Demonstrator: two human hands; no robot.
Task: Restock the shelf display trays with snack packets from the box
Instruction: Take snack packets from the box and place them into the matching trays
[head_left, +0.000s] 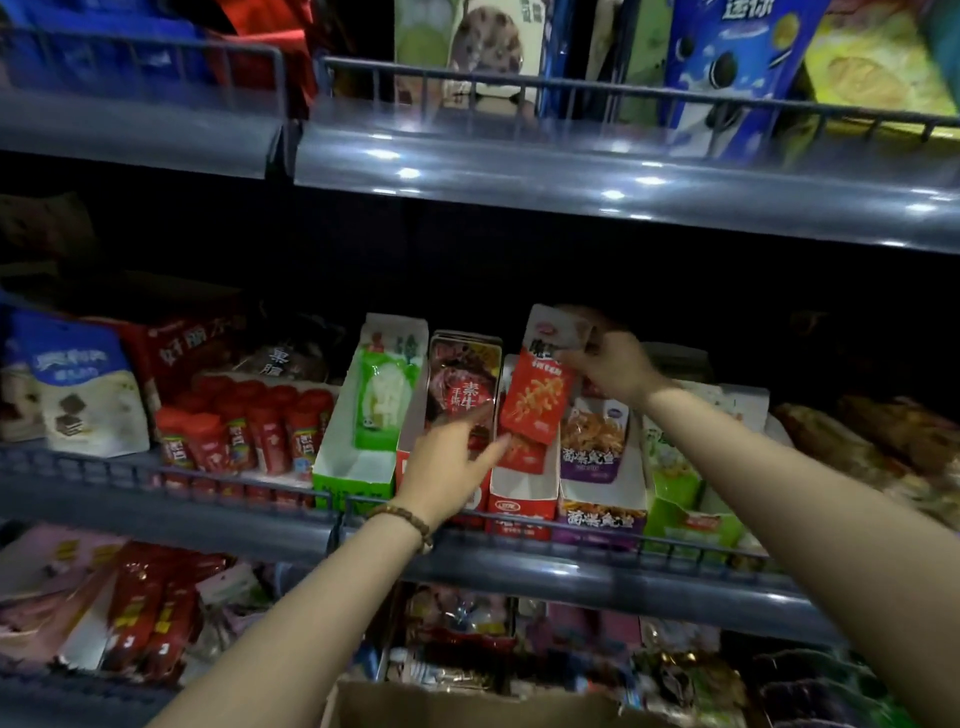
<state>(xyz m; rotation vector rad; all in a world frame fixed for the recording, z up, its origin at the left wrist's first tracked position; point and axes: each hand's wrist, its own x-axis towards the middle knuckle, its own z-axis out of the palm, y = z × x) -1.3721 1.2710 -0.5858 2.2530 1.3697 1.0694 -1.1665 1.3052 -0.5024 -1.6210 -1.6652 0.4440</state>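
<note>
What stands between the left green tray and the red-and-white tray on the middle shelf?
Dark red packets in their own tray; the left hand reaches in front of them. The head view shows this.

Single view: the head-worn wide-angle camera is facing the shelving from near, centring on the middle shelf, with the upper shelf lying above and the cardboard box showing at the bottom edge
</note>
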